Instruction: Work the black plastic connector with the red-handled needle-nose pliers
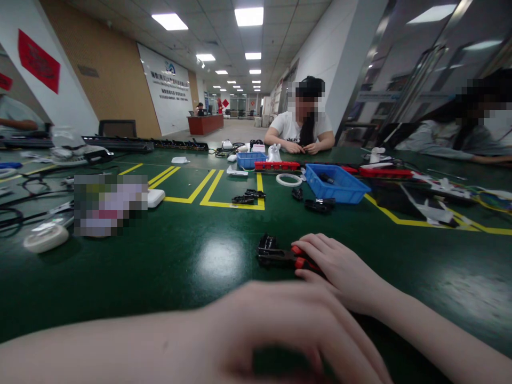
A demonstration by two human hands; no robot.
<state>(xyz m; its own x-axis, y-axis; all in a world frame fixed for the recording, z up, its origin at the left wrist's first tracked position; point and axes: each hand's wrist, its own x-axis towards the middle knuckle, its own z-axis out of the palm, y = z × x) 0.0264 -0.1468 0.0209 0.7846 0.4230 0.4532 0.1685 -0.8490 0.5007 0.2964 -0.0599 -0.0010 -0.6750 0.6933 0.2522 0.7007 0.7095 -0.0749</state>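
My right hand (340, 269) is closed around the red and black handles of a pair of pliers (280, 258) lying low over the green table. A small black part (266, 242) sits right by the plier jaws; whether the jaws grip it I cannot tell. Across the foreground, close to the camera, stretches my left hand (280, 325), blurred, its fingers bent downward. Their tips run out of the picture, so anything in them is hidden. Ahead of the pliers lie black clip-like parts (248, 197) inside a yellow-taped outline, and more black parts (320, 205) lie to their right.
A blue bin (338, 184) holding dark pieces stands beyond my right hand, with a tape roll (289, 180) beside it. Red strips (276, 166) lie farther back. At left are a white box (156, 198) and cables. A person (300, 128) sits opposite; another sits at right.
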